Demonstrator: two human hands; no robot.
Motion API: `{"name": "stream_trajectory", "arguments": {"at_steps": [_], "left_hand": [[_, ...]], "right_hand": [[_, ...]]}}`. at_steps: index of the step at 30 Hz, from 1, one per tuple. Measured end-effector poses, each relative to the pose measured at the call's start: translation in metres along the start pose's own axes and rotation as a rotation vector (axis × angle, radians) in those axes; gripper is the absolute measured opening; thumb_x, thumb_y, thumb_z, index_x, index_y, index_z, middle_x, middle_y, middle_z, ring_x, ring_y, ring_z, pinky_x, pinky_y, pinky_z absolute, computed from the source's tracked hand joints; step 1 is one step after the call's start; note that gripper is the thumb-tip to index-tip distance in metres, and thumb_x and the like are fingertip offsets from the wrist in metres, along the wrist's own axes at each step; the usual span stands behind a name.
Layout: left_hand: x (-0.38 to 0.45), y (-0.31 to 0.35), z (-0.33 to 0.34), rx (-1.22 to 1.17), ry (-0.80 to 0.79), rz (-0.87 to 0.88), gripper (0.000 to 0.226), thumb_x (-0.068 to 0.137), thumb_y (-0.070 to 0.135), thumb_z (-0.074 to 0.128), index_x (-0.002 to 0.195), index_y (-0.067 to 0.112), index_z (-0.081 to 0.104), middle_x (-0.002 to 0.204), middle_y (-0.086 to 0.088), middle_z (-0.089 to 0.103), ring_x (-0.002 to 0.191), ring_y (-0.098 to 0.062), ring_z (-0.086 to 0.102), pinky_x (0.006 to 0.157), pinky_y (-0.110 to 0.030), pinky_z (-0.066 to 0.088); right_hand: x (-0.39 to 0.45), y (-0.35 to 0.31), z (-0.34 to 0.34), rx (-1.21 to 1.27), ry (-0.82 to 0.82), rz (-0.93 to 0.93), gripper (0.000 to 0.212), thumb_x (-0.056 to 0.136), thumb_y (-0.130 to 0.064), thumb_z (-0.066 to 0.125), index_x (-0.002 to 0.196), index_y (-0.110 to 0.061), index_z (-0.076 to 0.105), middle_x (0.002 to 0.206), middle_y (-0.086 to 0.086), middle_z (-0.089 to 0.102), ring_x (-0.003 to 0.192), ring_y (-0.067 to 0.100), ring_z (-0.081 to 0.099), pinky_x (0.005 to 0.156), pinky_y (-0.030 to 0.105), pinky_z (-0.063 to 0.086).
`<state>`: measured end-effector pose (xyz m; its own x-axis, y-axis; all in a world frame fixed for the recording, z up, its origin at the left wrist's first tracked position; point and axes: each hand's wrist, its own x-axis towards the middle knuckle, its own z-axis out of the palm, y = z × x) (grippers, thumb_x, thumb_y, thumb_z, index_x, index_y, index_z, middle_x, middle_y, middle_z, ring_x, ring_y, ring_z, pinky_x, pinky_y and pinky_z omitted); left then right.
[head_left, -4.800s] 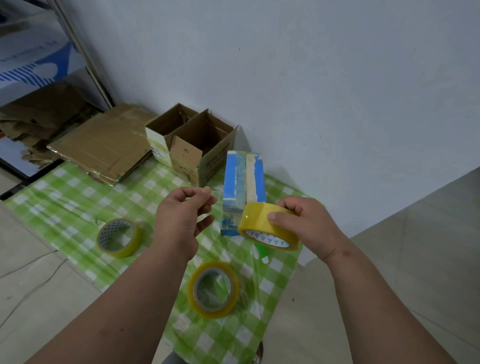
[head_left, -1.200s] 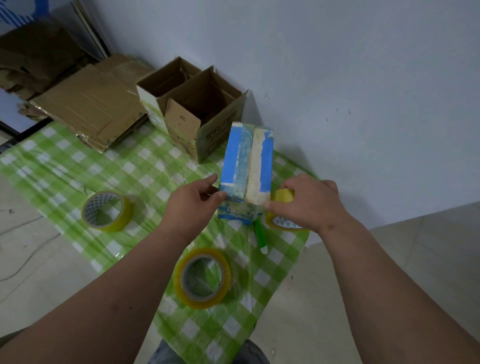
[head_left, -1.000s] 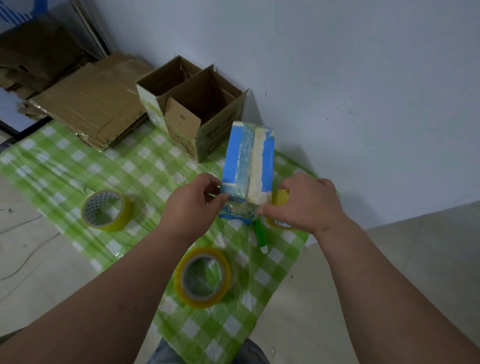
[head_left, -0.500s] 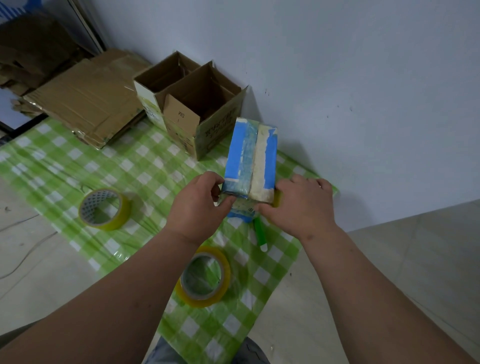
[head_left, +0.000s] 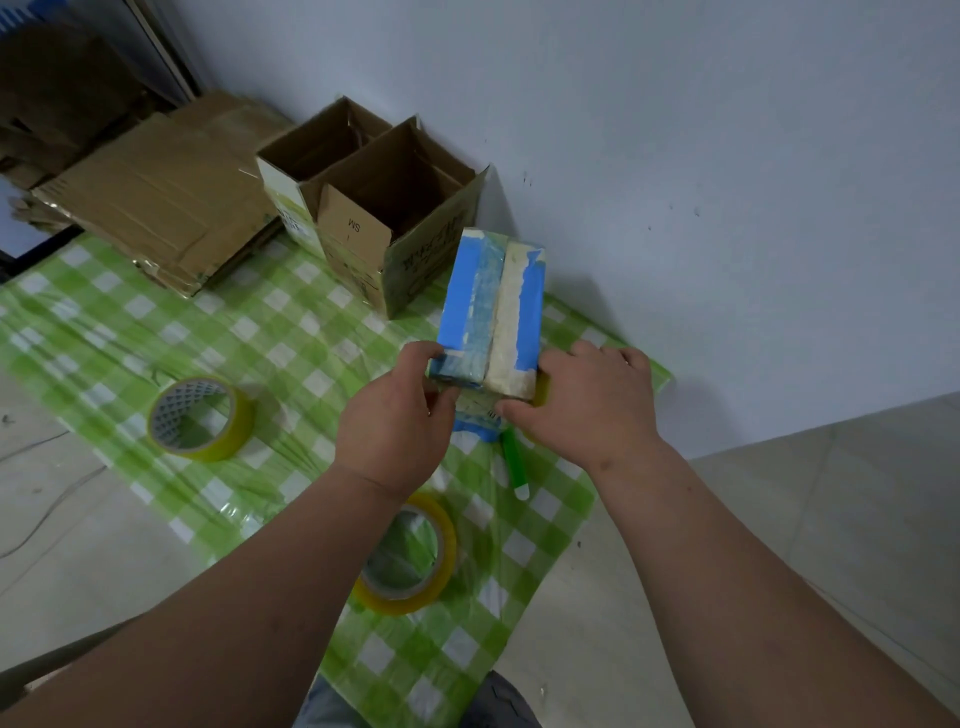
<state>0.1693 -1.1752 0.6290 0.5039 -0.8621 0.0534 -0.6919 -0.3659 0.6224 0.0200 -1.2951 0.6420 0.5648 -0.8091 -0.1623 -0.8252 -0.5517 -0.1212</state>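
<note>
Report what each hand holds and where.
Left hand pinches the blue box at its near left corner. Right hand grips a yellow tape roll at the box's near right corner; where on the roll is hidden.

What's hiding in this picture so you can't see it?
All in the head view:
Yellow tape roll: the right hand covers it; only a sliver shows.
Near end of the blue and white box: the left hand and right hand cover it.
Green pen: its top lies under the right hand.
Second tape roll: partly behind the left forearm.
Side print on the open cardboard box: too skewed to read.
</note>
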Motion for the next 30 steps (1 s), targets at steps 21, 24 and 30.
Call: {"name": "stream_trajectory", "arguments": {"at_steps": [21,24,30], "left_hand": [[0.022,-0.021,-0.011,0.043,-0.094,0.127,0.039,0.089,0.019,0.069,0.125,0.015,0.057,0.088,0.007,0.053,0.082,-0.024,0.060,0.068,-0.036,0.047],[0.026,-0.022,-0.013,0.019,-0.127,0.130,0.040,0.084,0.018,0.074,0.122,0.014,0.058,0.094,0.004,0.055,0.087,-0.023,0.060,0.074,-0.040,0.051],[0.028,-0.018,-0.011,0.060,-0.170,0.063,0.057,0.072,0.046,0.082,0.111,0.022,0.047,0.093,0.007,0.051,0.078,-0.018,0.055,0.063,-0.033,0.045]], "right_hand": [[0.005,-0.008,-0.003,0.019,0.015,0.020,0.080,0.060,-0.097,0.030,0.098,-0.038,0.069,0.076,-0.012,0.044,0.091,0.018,0.058,0.101,0.047,0.030],[0.006,-0.007,-0.005,0.007,-0.013,-0.001,0.081,0.058,-0.096,0.029,0.101,-0.039,0.069,0.077,-0.013,0.045,0.090,0.017,0.056,0.101,0.045,0.033],[0.006,-0.009,-0.004,0.005,0.002,0.000,0.079,0.057,-0.094,0.030,0.098,-0.039,0.069,0.077,-0.011,0.047,0.085,0.017,0.051,0.096,0.044,0.033]]}}
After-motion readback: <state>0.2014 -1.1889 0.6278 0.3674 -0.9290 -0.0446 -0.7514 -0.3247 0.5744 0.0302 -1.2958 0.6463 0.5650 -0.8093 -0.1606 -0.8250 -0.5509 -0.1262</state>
